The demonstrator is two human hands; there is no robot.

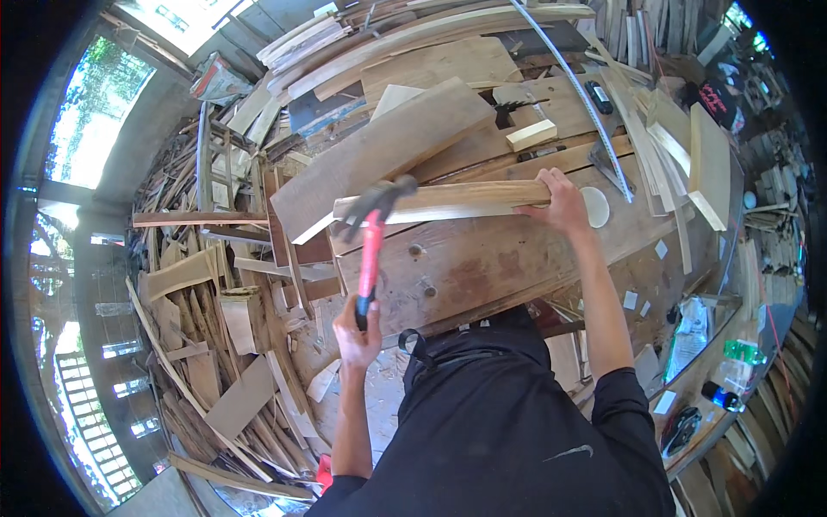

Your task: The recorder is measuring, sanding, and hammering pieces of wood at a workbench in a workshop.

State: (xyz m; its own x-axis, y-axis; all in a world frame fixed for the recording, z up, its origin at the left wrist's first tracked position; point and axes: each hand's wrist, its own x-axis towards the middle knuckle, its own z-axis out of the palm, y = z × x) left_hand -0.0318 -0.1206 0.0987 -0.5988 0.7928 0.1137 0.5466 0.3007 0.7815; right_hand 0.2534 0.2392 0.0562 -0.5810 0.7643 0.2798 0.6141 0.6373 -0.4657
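We see the left grip point(355, 334) clasping a red-handled hammer point(370, 257) near the left edge of the tabletop point(487, 257), the right grip point(565, 203) grasping a wooden bar point(457, 197).

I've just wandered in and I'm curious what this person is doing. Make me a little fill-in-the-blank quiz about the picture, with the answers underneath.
1. The left hand grips a hammer with a ____ and black handle.
2. The right hand holds a wooden bar at its ____ end.
3. The hammer's head is closest to the bar's ____ end.
4. The person's shirt is ____.

Missing words: red; right; left; black.
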